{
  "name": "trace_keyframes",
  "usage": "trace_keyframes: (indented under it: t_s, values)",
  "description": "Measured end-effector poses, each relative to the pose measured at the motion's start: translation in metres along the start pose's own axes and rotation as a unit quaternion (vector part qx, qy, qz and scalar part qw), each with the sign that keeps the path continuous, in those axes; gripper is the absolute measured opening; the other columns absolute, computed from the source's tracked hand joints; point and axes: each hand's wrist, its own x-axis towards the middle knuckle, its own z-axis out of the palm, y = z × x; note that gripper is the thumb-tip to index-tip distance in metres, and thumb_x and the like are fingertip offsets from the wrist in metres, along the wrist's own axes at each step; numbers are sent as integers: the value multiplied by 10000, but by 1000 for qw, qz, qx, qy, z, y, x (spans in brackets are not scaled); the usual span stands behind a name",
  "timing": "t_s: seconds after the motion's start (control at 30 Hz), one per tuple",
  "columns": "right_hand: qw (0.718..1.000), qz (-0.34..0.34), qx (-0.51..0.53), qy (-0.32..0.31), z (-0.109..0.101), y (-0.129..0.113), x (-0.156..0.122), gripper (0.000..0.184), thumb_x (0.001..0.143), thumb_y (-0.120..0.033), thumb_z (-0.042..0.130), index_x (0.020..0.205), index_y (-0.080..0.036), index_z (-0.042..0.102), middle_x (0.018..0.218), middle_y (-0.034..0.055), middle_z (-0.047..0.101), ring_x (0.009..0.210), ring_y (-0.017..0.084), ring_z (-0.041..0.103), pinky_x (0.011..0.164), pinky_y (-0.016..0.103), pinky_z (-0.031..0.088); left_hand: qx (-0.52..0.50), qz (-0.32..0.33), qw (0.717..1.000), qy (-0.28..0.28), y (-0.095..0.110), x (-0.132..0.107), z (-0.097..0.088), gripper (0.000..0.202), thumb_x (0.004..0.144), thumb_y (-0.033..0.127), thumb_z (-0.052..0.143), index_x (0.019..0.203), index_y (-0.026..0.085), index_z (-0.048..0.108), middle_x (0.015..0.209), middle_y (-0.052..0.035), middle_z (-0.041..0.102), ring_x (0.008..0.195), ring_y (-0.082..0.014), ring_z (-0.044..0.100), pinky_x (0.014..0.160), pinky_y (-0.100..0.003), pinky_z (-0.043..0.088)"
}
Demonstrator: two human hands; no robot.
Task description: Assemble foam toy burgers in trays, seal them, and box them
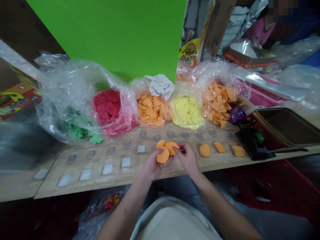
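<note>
My left hand [153, 165] grips a few thin round orange pieces [163, 154] at the front edge of the wooden table. My right hand [187, 156] pinches the edge of another orange piece [172, 147] in the same fanned bunch. To the right of my hands, 3 orange pieces [205, 150] lie in a row. Left of them, white squares [107, 168] sit in a line on small clear wrappers. A second row of wrappers with grey printed marks [111, 150] runs behind.
Open plastic bags hold green [79, 129], red [107, 106], orange [151, 108] and yellow pieces [187, 110], with more orange pieces [218, 98] beside them. A white cloth [161, 86] rests on a bag. A black object [253, 143] and dark tray [290, 125] stand right; a green panel [112, 36] rises behind.
</note>
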Motion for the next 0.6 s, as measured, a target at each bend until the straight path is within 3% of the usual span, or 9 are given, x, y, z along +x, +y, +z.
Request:
trace_keyframes:
  t_s: [0.13, 0.23, 0.33, 0.47, 0.6]
  values:
    - [1000, 9, 14, 14, -12, 5, 18, 283, 761, -389, 559, 963, -204, 487, 722, 2, 586, 636, 156, 548, 584, 280, 434, -30, 15, 999, 36, 13, -3, -17, 253, 759, 166, 543, 1008, 122, 543, 955, -95, 636, 841, -168, 635, 574, -187, 547]
    - [988, -32, -118, -92, -10, 14, 25, 247, 784, -325, 542, 1000, -208, 511, 730, 4, 592, 638, 157, 544, 608, 287, 430, -12, 19, 999, 45, 22, -8, -24, 267, 771, 208, 551, 1023, 121, 529, 926, -101, 637, 807, -166, 643, 553, -183, 542]
    - [938, -118, -284, -161, -3, 21, 24, 167, 803, -231, 516, 957, -204, 575, 838, 50, 614, 798, 200, 546, 717, 331, 428, 42, 30, 999, 12, 25, -16, -23, 302, 743, 190, 599, 1028, 135, 514, 928, -104, 636, 793, -173, 649, 571, -191, 536]
    - [868, -217, -426, -136, 0, 22, 20, 175, 837, -186, 472, 935, -189, 616, 883, 93, 605, 892, 242, 492, 808, 370, 395, 102, 47, 993, -31, 24, -26, -13, 345, 696, 155, 650, 1015, 161, 519, 978, -100, 621, 847, -209, 645, 569, -211, 523]
    - [867, -227, -431, -103, -5, 20, 18, 172, 845, -262, 490, 928, -193, 624, 927, 90, 578, 897, 239, 470, 798, 351, 398, 136, 45, 989, -42, 25, -30, -9, 340, 691, 154, 652, 1004, 162, 521, 990, -102, 607, 858, -229, 641, 580, -242, 519]
